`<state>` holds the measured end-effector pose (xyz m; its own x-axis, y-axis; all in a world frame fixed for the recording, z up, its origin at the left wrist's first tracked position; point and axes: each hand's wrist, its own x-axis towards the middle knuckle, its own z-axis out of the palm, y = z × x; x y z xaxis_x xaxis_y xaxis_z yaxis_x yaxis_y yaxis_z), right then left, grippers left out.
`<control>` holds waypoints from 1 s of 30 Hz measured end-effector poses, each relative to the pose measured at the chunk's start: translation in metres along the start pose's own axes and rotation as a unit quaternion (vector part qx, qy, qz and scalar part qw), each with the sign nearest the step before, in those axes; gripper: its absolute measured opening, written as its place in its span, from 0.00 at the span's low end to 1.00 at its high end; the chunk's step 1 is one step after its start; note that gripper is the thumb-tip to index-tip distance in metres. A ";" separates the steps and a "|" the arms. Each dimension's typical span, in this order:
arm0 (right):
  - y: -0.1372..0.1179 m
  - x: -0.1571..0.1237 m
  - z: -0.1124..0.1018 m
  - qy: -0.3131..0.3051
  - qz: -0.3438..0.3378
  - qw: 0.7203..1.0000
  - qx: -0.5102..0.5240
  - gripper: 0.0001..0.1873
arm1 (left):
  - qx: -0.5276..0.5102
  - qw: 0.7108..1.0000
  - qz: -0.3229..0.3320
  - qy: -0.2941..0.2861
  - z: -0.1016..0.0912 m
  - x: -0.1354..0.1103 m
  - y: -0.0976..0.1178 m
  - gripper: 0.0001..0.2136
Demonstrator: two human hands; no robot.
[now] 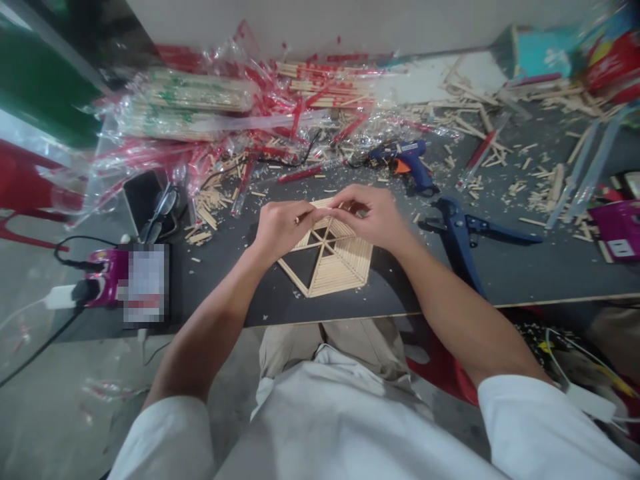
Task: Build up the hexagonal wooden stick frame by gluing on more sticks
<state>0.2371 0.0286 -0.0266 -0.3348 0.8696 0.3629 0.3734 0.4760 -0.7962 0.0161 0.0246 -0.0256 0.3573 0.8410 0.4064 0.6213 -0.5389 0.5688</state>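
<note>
A flat hexagonal panel of thin wooden sticks point(343, 267) lies on the dark table in front of me. Spokes cross at its middle; the right and lower wedges are filled with rows of sticks, while the lower-left wedge shows dark table between its edges. My left hand point(283, 227) is closed over the panel's upper left, the pale end of a wooden stick point(297, 220) showing at its fingers. My right hand point(373, 210) is closed in a pinch over the upper right, its fingertips meeting the left ones. What the right fingers pinch is hidden.
Behind the panel lie a blue glue gun point(413, 160), plastic wrappers, bundled sticks point(190, 100) and scattered cut pieces. Blue cutters point(457, 233) rest at right. A phone point(147, 283), purple power strip point(107, 277) and glasses point(163, 207) are at left. The table's front edge is near my lap.
</note>
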 end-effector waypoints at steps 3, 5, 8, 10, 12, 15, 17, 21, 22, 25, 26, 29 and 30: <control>-0.003 0.000 -0.001 -0.007 -0.003 1.000 -0.002 0.17 | 0.010 1.000 0.002 -0.015 0.000 0.001 0.001 0.20; -0.006 0.000 -0.002 -0.005 -0.013 1.000 -0.009 0.15 | 0.028 0.999 -0.003 -0.034 -0.002 0.003 0.000 0.20; -0.005 0.000 -0.003 0.024 -0.020 0.999 -0.031 0.09 | 0.059 0.996 -0.001 -0.060 -0.009 0.006 -0.004 0.15; 0.001 0.001 -0.003 0.071 -0.010 0.997 -0.031 0.07 | 0.079 0.993 -0.011 -0.085 -0.016 0.007 -0.008 0.12; 0.012 0.003 -0.004 0.127 0.011 0.992 0.005 0.09 | 0.103 0.985 -0.041 -0.129 -0.023 0.007 -0.013 0.16; 0.028 0.009 -0.005 0.187 0.054 0.975 0.108 0.19 | 0.109 0.971 -0.058 -0.203 -0.029 0.005 -0.017 0.31; 0.034 0.011 -0.005 0.205 0.079 0.963 0.155 0.24 | 0.091 0.964 -0.037 -0.247 -0.032 0.003 -0.019 0.42; 0.035 0.013 -0.004 0.200 0.093 0.962 0.163 0.26 | 0.072 0.959 0.006 -0.274 -0.034 0.002 -0.022 0.47; 0.034 0.013 -0.005 0.195 0.091 0.964 0.159 0.25 | 0.073 0.961 0.014 -0.267 -0.034 0.002 -0.023 0.43; 0.026 0.011 -0.005 0.178 0.091 0.971 0.132 0.17 | 0.076 0.966 0.037 -0.243 -0.034 0.004 -0.028 0.36; 0.021 0.010 -0.005 0.164 0.092 0.976 0.111 0.14 | 0.072 0.968 0.041 -0.237 -0.033 0.005 -0.029 0.34; 0.002 0.008 -0.001 0.064 0.066 0.996 0.016 0.05 | 0.047 0.975 0.051 -0.211 -0.033 0.007 -0.033 0.29; -0.004 0.007 0.002 0.026 0.047 0.998 -0.014 0.03 | 0.040 0.979 0.053 -0.193 -0.033 0.007 -0.033 0.25</control>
<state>0.2318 0.0323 -0.0218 -0.2527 0.9158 0.3122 0.4252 0.3950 -0.8144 -0.0245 0.0471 -0.0182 0.6500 0.7446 0.1520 0.6132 -0.6320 0.4738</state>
